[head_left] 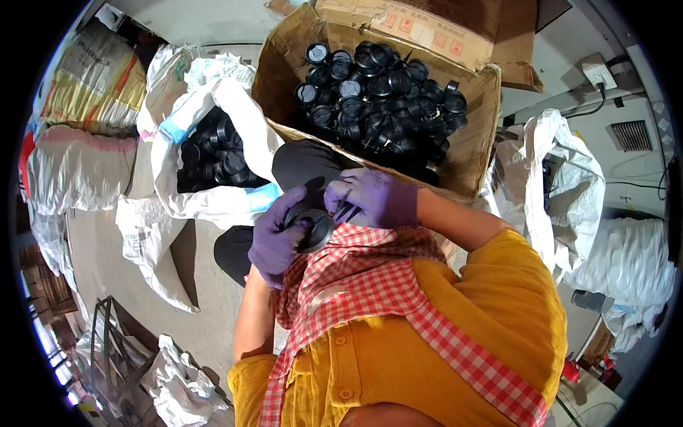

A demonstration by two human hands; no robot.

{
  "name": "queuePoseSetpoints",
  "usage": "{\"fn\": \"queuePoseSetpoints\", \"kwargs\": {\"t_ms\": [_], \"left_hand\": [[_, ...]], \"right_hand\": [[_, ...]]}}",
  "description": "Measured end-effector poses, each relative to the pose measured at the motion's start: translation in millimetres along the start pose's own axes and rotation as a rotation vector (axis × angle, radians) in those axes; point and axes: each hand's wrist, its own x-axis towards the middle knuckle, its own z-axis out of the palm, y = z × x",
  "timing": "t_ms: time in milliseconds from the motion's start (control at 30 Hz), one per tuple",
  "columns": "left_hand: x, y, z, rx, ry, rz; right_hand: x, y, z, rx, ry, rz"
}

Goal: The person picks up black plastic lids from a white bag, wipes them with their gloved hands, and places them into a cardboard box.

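Observation:
My left hand [276,238], in a purple glove, is wrapped round a black round plastic part [318,229] like a shallow cap, held above my lap. Close beside it on the right, my right hand [371,198], gloved the same, is closed with fingertips pinched together. A small dark piece [345,212] shows under those fingertips; I cannot tell whether it is separate from the round part. Just beyond my hands stands an open cardboard box [472,160] piled with similar black round parts [384,92].
Left of the box, an open white woven sack [249,107] holds more black parts [217,153]. Full sacks [82,167] are stacked farther left. Another open white sack [576,185] stands on the right. A metal frame [107,349] and a crumpled white sack [181,384] lie at lower left.

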Motion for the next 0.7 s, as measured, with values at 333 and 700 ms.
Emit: {"fn": "queuePoseSetpoints", "kwargs": {"t_ms": [333,700], "left_hand": [[-24,38,-4,1.302,-0.360,0.845],[-68,80,-103,0.387,0.540,0.525]], "right_hand": [[-20,-9,22,0.729,-0.516,0.165],[-55,18,-12,1.384,0.243,0.514]]}}
